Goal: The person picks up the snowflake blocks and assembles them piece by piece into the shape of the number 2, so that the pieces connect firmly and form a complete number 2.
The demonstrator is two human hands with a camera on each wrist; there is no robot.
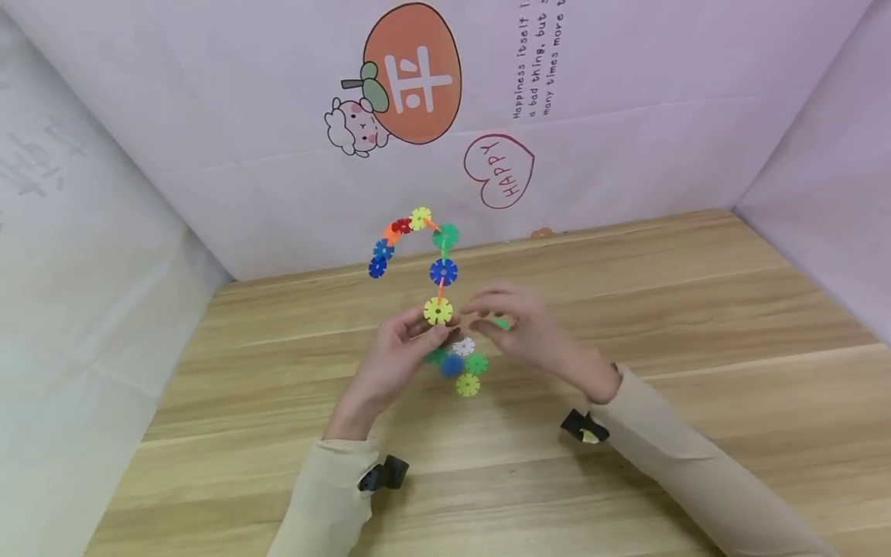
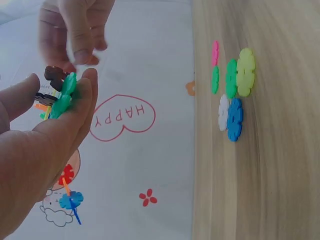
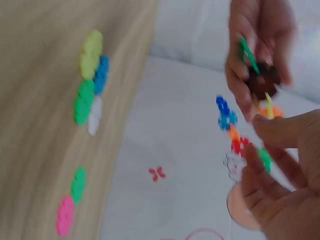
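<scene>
My left hand [image 1: 390, 360] grips the lower end of a curved chain of slotted plastic snowflake discs above the table. A yellow disc [image 1: 438, 311] stands at the fingertips, and blue, green, yellow, red and orange discs arch up and over to the left. Within the left hand's grasp are a brown disc [image 3: 263, 82] and green discs [image 2: 65, 97]. My right hand [image 1: 525, 329] hovers just right of the chain, its fingers loosely bent and apart. Nothing shows between them in the right wrist view.
Loose discs lie on the wooden table below the hands: white [image 1: 463, 346], blue [image 1: 452, 366], green [image 1: 476, 363] and yellow [image 1: 468, 384]. Farther off are a pink disc [image 2: 215, 53] and another green disc [image 2: 215, 80]. A printed white cloth [image 1: 278, 178] rises behind the table.
</scene>
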